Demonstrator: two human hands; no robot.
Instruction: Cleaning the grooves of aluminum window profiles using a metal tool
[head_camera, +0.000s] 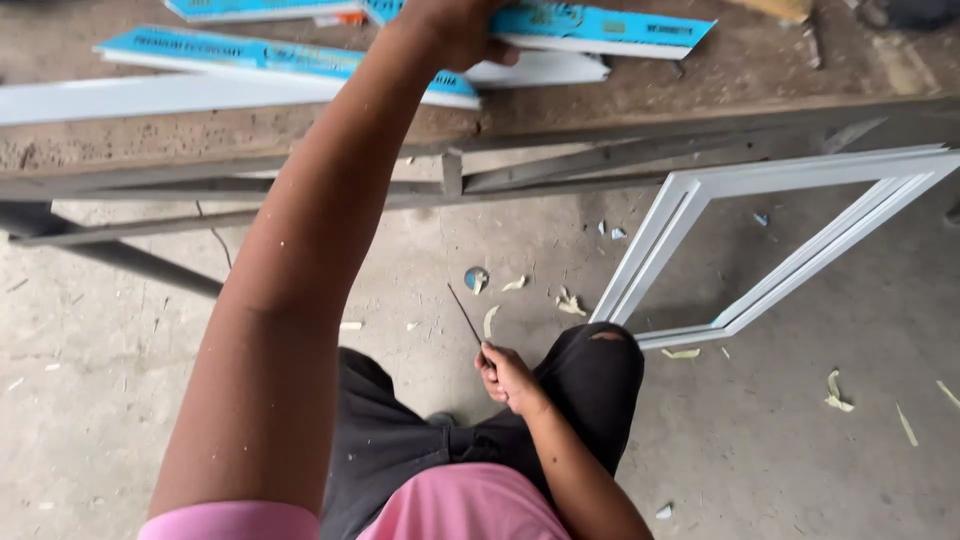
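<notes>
Left hand (450, 30) grips a blue-filmed white profile strip (600, 28) on the workbench (700, 80) | right hand (505, 378) closed on a thin blade (464, 313) by the knee | risk: strip slides off; blade nicks leg.

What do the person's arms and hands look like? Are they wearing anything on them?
Both arms are bare from the shoulder down. Short pink sleeves show only at the very top. The left hand and right hand wear no gloves, and no rings, watch or bracelets show. Tiny pale specks of dust dot the left arm.
</notes>
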